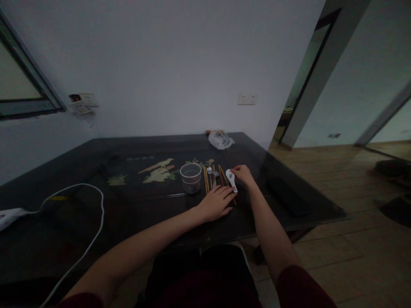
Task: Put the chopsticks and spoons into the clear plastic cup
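Observation:
My left hand [216,202] lies flat and open on the dark table [128,205], fingers resting on the near ends of several wooden chopsticks [206,179]. My right hand [243,173] pinches the bowl end of a white ceramic spoon [231,179] with a blue pattern, lying just right of the chopsticks. A metal spoon [210,172] lies among the chopsticks. A clear plastic cup [190,177] stands upright just left of them.
A white cable [93,222] loops across the table's left side from a white device [9,215]. A crumpled plastic bag [220,140] sits at the far edge by the wall. The table's right edge borders wooden floor [337,205].

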Demonstrator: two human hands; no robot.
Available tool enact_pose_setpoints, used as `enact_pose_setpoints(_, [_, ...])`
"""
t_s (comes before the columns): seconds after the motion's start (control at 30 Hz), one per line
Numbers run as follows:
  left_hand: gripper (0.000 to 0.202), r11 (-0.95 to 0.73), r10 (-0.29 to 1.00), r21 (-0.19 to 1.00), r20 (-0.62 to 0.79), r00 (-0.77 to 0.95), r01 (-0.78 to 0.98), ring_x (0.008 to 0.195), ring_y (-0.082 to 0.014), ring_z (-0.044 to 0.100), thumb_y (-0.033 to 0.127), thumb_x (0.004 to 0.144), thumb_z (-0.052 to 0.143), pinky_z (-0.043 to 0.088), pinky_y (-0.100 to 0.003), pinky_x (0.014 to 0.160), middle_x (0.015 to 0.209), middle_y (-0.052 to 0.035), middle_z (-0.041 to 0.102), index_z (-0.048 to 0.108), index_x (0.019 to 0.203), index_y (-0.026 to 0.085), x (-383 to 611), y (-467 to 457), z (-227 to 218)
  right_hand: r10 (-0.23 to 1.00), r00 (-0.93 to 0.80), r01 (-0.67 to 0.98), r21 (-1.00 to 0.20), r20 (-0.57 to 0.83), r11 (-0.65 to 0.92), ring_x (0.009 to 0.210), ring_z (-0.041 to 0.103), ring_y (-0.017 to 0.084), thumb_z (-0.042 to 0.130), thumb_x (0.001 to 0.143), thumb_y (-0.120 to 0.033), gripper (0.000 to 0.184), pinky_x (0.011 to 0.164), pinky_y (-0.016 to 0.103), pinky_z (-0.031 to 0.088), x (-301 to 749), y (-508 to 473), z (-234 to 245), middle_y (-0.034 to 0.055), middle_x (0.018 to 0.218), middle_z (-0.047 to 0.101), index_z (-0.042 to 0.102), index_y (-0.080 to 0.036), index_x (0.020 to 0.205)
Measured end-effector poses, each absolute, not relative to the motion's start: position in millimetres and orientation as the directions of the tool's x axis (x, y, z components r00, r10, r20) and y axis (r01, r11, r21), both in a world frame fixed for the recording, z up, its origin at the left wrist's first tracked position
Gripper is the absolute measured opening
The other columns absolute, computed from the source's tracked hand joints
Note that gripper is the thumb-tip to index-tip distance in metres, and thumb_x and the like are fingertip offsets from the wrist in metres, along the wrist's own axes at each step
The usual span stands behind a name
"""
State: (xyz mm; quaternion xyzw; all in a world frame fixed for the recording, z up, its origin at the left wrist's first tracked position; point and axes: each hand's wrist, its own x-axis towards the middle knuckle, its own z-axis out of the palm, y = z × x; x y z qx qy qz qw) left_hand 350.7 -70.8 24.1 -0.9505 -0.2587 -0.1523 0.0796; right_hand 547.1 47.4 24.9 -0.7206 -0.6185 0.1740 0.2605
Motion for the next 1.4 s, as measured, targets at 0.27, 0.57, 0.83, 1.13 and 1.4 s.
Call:
enact_pose_setpoints(0.27, [0.051,-0.824,0.531,-0.006,0.342,0.776,0.566,0.130,-0.0225,0.038,0.047,0.093,0.038,0.029,-0.041,0.108,0.142,-0.0085,0.043,0.041,0.134,0.018,383,-77,16,0.973,0.232,0.790,-0.582,-0.006,-0.192,0.066,0.067,0.015,0.062,0.079,-0.030,0.023,0.059,0.019,0.046,562,52,14,0.0078,0.076,0.073,0.072,-0.014,0.092])
enact_pose_setpoints(0.57, [0.051,-0.823,0.555,0.088,0.334,0.762,0.561,0.130,-0.0247,0.038,0.049,0.091,0.042,0.032,-0.044,0.106,0.140,-0.0095,0.045,0.044,0.133,0.019,381,-77,9,0.967,0.250,0.807,-0.545,-0.035,-0.229,0.070,0.068,0.016,0.062,0.079,-0.033,0.025,0.062,0.021,0.047,564,51,11,0.0082,0.078,0.072,0.072,-0.016,0.094])
enact_pose_setpoints(0.83, [0.046,-0.833,0.543,0.085,0.319,0.777,0.547,0.131,-0.0257,0.038,0.045,0.091,0.046,0.032,-0.045,0.107,0.141,-0.0093,0.044,0.048,0.128,0.019,380,-79,12,0.966,0.255,0.823,-0.518,-0.033,-0.235,0.076,0.069,0.017,0.061,0.079,-0.034,0.026,0.066,0.022,0.047,562,46,17,0.0091,0.081,0.073,0.071,-0.018,0.097])
enact_pose_setpoints(1.13, [0.043,-0.848,0.520,0.085,0.323,0.791,0.523,0.130,-0.0250,0.039,0.041,0.090,0.048,0.034,-0.044,0.106,0.140,-0.0103,0.044,0.048,0.128,0.020,378,-81,16,0.963,0.269,0.831,-0.500,-0.024,-0.244,0.080,0.068,0.020,0.059,0.080,-0.038,0.029,0.066,0.025,0.047,561,39,25,0.0107,0.088,0.072,0.070,-0.019,0.098])
enact_pose_setpoints(1.4, [0.043,-0.853,0.512,0.097,0.346,0.787,0.512,0.131,-0.0250,0.037,0.039,0.089,0.050,0.033,-0.044,0.107,0.142,-0.0114,0.040,0.047,0.128,0.020,377,-80,15,0.964,0.265,0.834,-0.497,-0.018,-0.238,0.076,0.068,0.018,0.059,0.080,-0.038,0.027,0.065,0.024,0.046,559,37,28,0.0098,0.085,0.072,0.070,-0.020,0.097])
